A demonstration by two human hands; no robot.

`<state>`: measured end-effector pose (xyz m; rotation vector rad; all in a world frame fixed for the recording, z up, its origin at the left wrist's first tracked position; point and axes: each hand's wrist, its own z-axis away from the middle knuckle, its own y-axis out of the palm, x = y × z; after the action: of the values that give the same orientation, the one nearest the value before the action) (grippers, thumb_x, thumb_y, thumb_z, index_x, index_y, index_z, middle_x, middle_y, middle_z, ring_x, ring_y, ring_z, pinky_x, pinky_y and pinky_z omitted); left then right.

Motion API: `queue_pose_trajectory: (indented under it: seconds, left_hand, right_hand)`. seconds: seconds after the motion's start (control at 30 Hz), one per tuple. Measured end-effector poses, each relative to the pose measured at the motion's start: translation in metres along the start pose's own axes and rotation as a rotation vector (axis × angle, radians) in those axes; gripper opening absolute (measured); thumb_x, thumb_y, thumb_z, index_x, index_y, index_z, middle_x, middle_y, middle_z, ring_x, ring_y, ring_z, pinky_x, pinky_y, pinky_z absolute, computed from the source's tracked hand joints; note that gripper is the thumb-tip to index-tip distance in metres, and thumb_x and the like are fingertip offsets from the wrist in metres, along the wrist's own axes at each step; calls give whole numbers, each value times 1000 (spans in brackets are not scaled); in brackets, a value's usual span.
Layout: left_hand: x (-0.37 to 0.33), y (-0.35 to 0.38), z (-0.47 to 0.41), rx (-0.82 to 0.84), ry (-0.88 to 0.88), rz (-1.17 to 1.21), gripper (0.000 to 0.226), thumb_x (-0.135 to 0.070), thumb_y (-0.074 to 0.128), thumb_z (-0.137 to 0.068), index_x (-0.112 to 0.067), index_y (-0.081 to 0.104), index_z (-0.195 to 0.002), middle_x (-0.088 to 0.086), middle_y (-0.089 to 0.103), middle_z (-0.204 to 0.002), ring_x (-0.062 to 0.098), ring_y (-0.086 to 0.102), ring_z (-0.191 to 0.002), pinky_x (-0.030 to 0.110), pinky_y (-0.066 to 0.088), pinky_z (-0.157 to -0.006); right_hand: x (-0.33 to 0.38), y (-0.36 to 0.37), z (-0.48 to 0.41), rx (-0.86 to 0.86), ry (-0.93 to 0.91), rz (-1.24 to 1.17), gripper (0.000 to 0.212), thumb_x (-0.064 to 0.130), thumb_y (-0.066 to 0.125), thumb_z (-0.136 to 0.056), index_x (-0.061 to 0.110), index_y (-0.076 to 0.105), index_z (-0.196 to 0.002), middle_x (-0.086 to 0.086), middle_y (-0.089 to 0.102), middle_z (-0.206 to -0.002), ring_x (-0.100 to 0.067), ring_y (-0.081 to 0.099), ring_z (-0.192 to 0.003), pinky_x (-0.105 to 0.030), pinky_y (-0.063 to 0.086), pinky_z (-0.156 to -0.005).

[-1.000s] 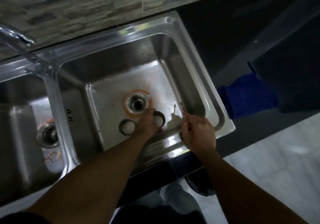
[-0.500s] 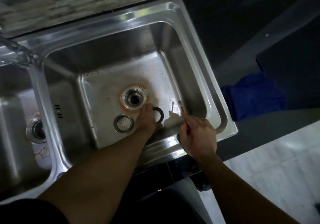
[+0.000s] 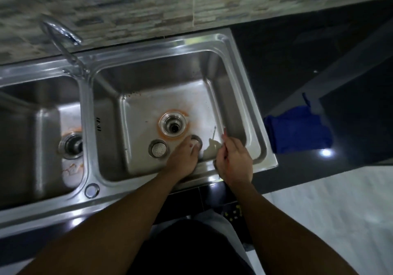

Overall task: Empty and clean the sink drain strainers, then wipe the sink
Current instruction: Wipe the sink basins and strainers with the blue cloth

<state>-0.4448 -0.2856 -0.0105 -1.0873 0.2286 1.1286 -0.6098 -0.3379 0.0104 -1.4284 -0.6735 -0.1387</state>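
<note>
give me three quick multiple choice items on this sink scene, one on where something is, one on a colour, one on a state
1. Where does the loose strainer lie?
A. on the right basin floor, near the open drain
B. on the counter
C. in the left basin

2. What colour is the cloth on the counter?
A. white
B. blue
C. red

3. How is the right basin's drain?
A. covered by a plug
B. under standing water
C. open, nothing seated in it

Answers: 1 A, it rests on the steel floor beside the drain. 2 B, the cloth right of the sink is plainly blue. 3 C, the dark hole shows, ringed by an orange stain.
</note>
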Motion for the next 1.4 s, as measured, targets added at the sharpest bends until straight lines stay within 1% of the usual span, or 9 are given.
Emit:
queue_pose_trajectory:
  seconds: [0.1, 0.2, 0.3, 0.47, 0.53, 0.6, 0.7, 0.9, 1.4]
  left_hand:
    - [-5, 8, 27, 28, 75, -329, 53, -55, 31, -103, -24, 47, -142, 13, 65, -134, 36, 62, -120, 42, 49, -100]
    - [-11, 21, 38, 4, 214, -421, 54, -54, 36, -102, -20, 52, -141, 13, 65, -133, 35, 61, -120, 40, 46, -101]
    - [-24, 36, 35, 22, 278, -452, 56, -54, 35, -103, -19, 48, -145, 9, 58, -143, 30, 53, -132, 40, 40, -111]
    - [-48, 63, 31, -6, 326, -550, 62, -47, 14, -103, -15, 47, -145, 7, 55, -147, 26, 44, -142, 44, 32, -119]
    - [-51, 67, 31, -59, 316, -561, 65, -44, 12, -101, -14, 55, -139, 6, 63, -137, 26, 53, -134, 44, 38, -116]
    - [-49, 68, 29, -103, 309, -528, 59, -42, 18, -100, -16, 60, -131, 5, 70, -122, 26, 64, -115, 42, 50, -102]
    - [-49, 66, 28, -126, 301, -537, 44, -43, 24, -101, -25, 63, -111, -1, 70, -99, 23, 69, -86, 36, 55, -74]
    - [-56, 64, 30, -157, 290, -609, 31, -36, 35, -99, -25, 61, -87, -4, 68, -79, 20, 67, -68, 32, 51, -61]
    - [-58, 65, 30, -199, 335, -534, 31, -31, 41, -98, -18, 68, -102, 3, 74, -97, 23, 71, -84, 33, 56, -75]
  right_hand:
    - [4, -14, 0, 25, 15, -192, 46, 28, 40, -104, 30, 43, -150, 2, 59, -129, -9, 62, -100, -27, 52, -83]
    - [-4, -38, -14, 26, -116, -285, 48, 29, 38, -107, 34, 34, -155, 2, 59, -131, -4, 60, -102, -20, 50, -88]
    - [-25, -61, -46, -5, -231, -228, 44, 32, 38, -108, 33, 41, -152, 8, 58, -136, -2, 59, -115, -28, 51, -103]
    - [-57, -86, -112, 132, -201, -95, 42, 76, 37, -94, 68, 39, -135, 38, 51, -136, 2, 49, -131, -47, 33, -120]
    - [-64, -90, -132, 194, -276, -46, 44, 50, 40, -104, 62, 27, -144, 36, 30, -155, 4, 37, -143, -44, 32, -121]
    - [-71, -94, -152, 267, -280, 63, 73, 13, 48, -100, 40, 9, -156, 22, 0, -167, -15, 41, -145, -48, 45, -112]
    - [-85, -89, -180, 316, -252, 276, 93, -9, 49, -91, 26, -3, -160, 11, -17, -167, -29, 25, -153, -51, 48, -108]
    - [-96, -83, -229, 390, -276, 386, 95, -12, 55, -89, 22, 3, -161, 10, -17, -168, -32, 11, -156, -53, 41, -113]
    - [-94, -71, -260, 400, -281, 224, 97, -12, 49, -90, 28, -4, -161, 11, -17, -168, -24, -6, -157, -52, 27, -123]
